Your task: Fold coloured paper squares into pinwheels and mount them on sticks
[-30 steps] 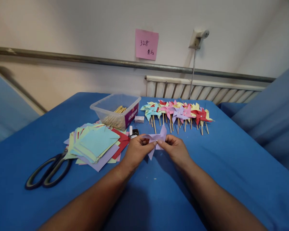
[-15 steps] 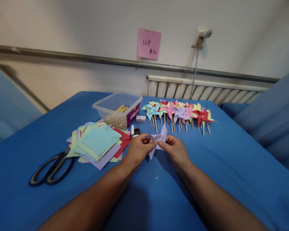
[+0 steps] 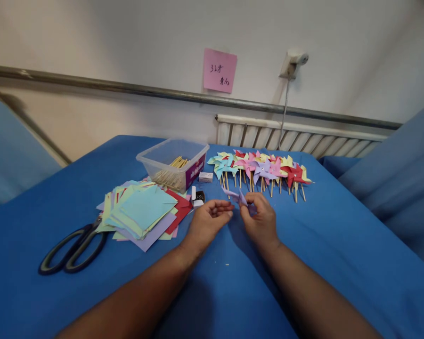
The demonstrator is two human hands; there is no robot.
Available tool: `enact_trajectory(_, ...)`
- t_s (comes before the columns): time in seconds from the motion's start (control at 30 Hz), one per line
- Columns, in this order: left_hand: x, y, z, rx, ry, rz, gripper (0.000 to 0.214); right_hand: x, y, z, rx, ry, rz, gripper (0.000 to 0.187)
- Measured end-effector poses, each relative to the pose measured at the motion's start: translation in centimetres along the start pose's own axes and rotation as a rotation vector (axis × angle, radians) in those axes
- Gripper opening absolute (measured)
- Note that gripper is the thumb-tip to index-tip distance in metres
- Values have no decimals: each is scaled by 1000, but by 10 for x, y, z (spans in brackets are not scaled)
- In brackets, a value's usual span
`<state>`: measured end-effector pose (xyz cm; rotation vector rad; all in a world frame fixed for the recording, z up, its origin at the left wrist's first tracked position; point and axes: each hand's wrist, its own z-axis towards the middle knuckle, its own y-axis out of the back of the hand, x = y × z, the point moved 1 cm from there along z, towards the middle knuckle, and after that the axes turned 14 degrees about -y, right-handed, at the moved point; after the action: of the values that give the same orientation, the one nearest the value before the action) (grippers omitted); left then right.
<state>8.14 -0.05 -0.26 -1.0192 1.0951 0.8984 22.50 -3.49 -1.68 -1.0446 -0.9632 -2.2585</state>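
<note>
My right hand (image 3: 259, 220) pinches a small purple paper pinwheel (image 3: 237, 196) just above the blue cloth. Beside it my left hand (image 3: 208, 221) has its fingers loosely curled and apart, palm up, touching nothing I can make out. Just beyond my hands lies a row of finished paper pinwheels on wooden sticks (image 3: 261, 168), in blue, pink, purple, red and yellow. A small dark box of pins (image 3: 198, 196) with a white lid sits just left of the purple pinwheel.
A stack of coloured paper squares (image 3: 141, 212) lies to the left, with black-handled scissors (image 3: 70, 249) beyond it. A clear plastic tub of wooden sticks (image 3: 173, 164) and a small white box (image 3: 205, 177) stand behind. The blue-covered table (image 3: 339, 245) ends at a wall with a radiator (image 3: 297, 134).
Both hands held the purple pinwheel upright between them; now my left hand has let go and opened, and my right hand has tipped the pinwheel away and flat.
</note>
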Motion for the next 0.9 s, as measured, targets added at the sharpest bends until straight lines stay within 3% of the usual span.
enact_trajectory(0.13, -3, -6, -7, 74, -2, -172, 36, 9, 1, -3, 17, 284, -232, 15)
enact_trajectory(0.27, -4, -3, -5, 48, -31, -255, 32, 19, -1, -8, 23, 391, -329, 22)
enact_trajectory(0.53, -7, 3, 0, -110, 22, -368, 24, 27, -2, -19, 177, 431, -342, 42)
enact_trajectory(0.7, -5, 6, 3, -195, 51, -349, 24, 27, 0, -22, 245, 430, -279, 36)
enact_trajectory(0.9, 2, 7, 3, -199, 85, -285, 23, 28, 2, -22, 285, 390, -234, 23)
